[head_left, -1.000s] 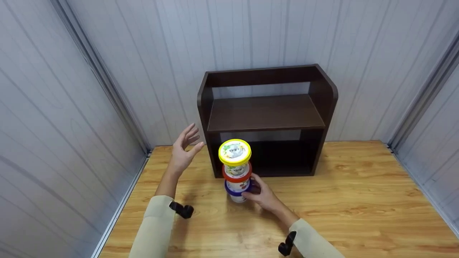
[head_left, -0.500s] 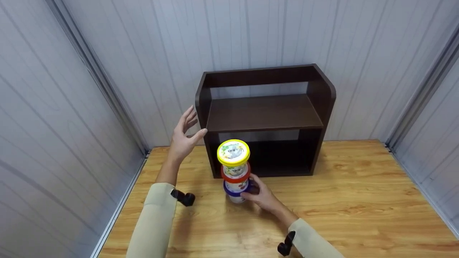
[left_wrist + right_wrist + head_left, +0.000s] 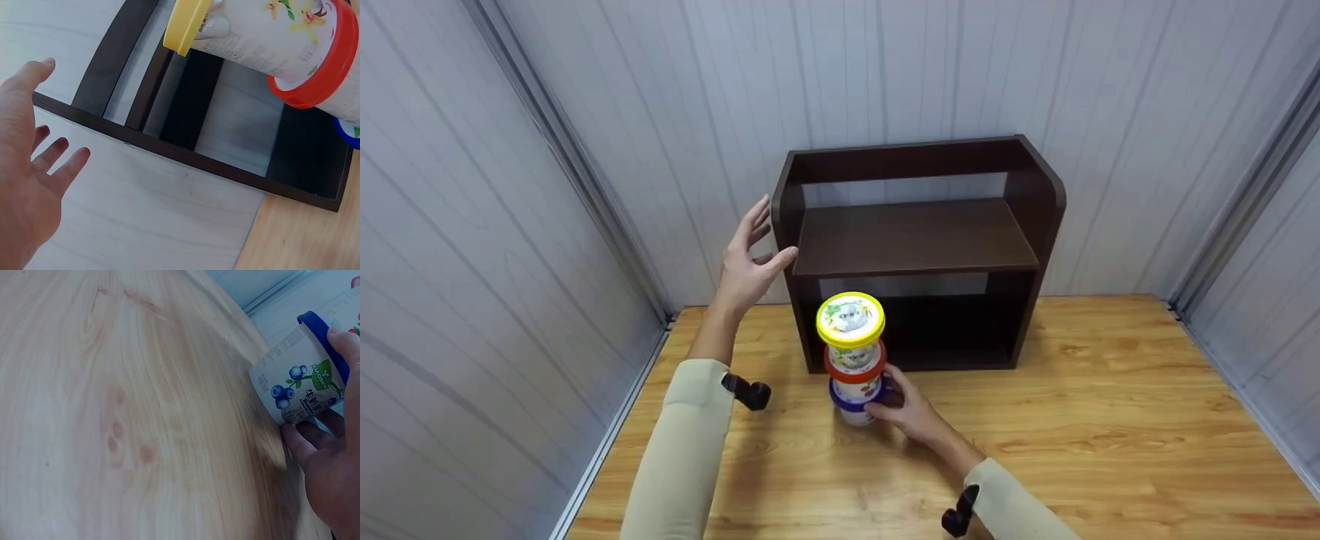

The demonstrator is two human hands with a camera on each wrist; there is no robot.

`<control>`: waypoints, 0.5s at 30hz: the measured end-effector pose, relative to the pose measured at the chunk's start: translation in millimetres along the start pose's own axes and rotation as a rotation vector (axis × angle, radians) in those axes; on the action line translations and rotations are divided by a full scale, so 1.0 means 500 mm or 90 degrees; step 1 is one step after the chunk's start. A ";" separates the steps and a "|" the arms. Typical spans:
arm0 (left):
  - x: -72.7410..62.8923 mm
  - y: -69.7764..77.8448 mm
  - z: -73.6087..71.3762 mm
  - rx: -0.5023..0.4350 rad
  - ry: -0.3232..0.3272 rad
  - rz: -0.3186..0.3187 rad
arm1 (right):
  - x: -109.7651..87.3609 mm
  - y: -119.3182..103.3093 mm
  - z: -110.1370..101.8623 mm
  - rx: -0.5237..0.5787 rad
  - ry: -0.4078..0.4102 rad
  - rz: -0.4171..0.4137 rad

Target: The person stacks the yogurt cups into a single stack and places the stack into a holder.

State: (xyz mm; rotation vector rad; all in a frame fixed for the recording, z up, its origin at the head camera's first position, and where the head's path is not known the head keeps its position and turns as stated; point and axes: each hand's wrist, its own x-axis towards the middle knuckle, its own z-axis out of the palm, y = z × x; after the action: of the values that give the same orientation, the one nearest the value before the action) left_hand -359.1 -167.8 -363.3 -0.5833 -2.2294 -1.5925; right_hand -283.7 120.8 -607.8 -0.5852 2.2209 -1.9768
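Note:
Three round lidded tubs stand stacked on the wooden table. The top tub (image 3: 850, 321) has a yellow lid, the middle tub (image 3: 858, 388) a red one, and the bottom tub (image 3: 853, 417) a blue one. My right hand (image 3: 913, 411) grips the bottom tub from the right. In the right wrist view, its thumb lies at the blue lid and its fingers reach under the white, blueberry-printed side (image 3: 298, 385). My left hand (image 3: 744, 271) is raised in the air left of the stack, fingers spread and holding nothing, beside the shelf's left panel.
A dark brown two-tier shelf (image 3: 915, 236) stands behind the stack against the pale panelled wall (image 3: 675, 112). Its side panels rise above the upper board. The wooden table (image 3: 1110, 420) extends to both sides, bounded by walls left and right.
My left hand has risen and moved forward, from beside the lower shelf to the height of the upper board. The right hand and the stack stay in place.

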 end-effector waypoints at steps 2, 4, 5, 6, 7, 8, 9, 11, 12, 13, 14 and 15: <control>0.006 0.002 0.002 0.002 -0.002 0.000 | -0.001 0.000 -0.002 0.000 -0.002 0.001; 0.011 0.003 0.004 0.005 -0.005 -0.003 | -0.001 -0.001 -0.002 -0.003 -0.003 0.000; 0.013 0.004 0.005 0.006 -0.006 -0.005 | -0.001 -0.002 -0.002 -0.005 -0.003 0.001; 0.015 0.004 0.006 0.008 -0.007 -0.008 | -0.001 -0.003 -0.002 -0.007 -0.003 0.002; 0.016 0.005 0.007 0.009 -0.009 -0.012 | -0.001 -0.003 -0.002 -0.010 -0.001 0.003; 0.018 0.005 0.008 0.010 -0.010 -0.015 | -0.001 -0.004 -0.002 -0.011 -0.001 0.004; 0.019 0.006 0.009 0.011 -0.012 -0.018 | -0.001 -0.004 -0.002 -0.011 -0.001 0.006; 0.020 0.006 0.010 0.010 -0.013 -0.023 | -0.001 -0.005 -0.001 -0.012 -0.001 0.010; 0.020 0.005 0.011 0.009 -0.012 -0.024 | -0.001 -0.005 0.000 -0.012 -0.001 0.012; 0.021 0.005 0.012 0.007 -0.011 -0.025 | -0.001 -0.006 0.000 -0.012 -0.002 0.013; 0.021 0.004 0.012 0.005 -0.009 -0.024 | -0.001 -0.006 0.000 -0.011 -0.002 0.014; 0.022 0.003 0.013 0.005 -0.008 -0.024 | -0.001 -0.006 0.000 -0.010 -0.002 0.014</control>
State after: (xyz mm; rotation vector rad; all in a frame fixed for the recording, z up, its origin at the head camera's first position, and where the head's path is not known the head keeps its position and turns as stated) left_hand -368.1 -159.7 -358.7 -0.5526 -2.2676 -1.6018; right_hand -282.6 120.6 -605.1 -0.5625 2.2339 -1.9477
